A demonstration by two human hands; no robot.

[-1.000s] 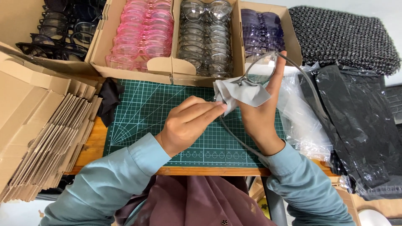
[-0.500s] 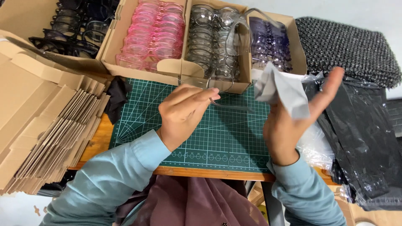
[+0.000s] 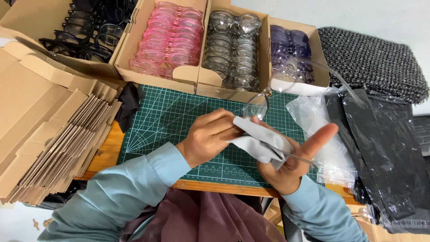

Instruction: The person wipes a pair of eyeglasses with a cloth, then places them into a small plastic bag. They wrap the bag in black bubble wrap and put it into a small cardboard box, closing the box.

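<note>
So the biggest thing here is the green cutting mat (image 3: 179, 121) on the wooden desk, with a fat stack of flat cardboard boxes (image 3: 49, 134) on the left and black plastic bags (image 3: 380, 148) plus clear bags (image 3: 322, 130) on the right. Along the back sit four open cartons of glasses: black (image 3: 76, 36), pink (image 3: 168, 42), clear grey (image 3: 233, 49) and purple (image 3: 291, 54).

Over the mat, the left hand (image 3: 210, 136) is pinched shut on a grey cloth (image 3: 257, 143), pressing it against a pair of clear glasses (image 3: 264, 105). The right hand (image 3: 291, 163) cradles the cloth and frame from below, index finger sticking out, the other fingers loosely curled around them.

Looks like the lens-wiping stage to me. Next bit probably needs a light rub and a steady hold on that thin frame.
</note>
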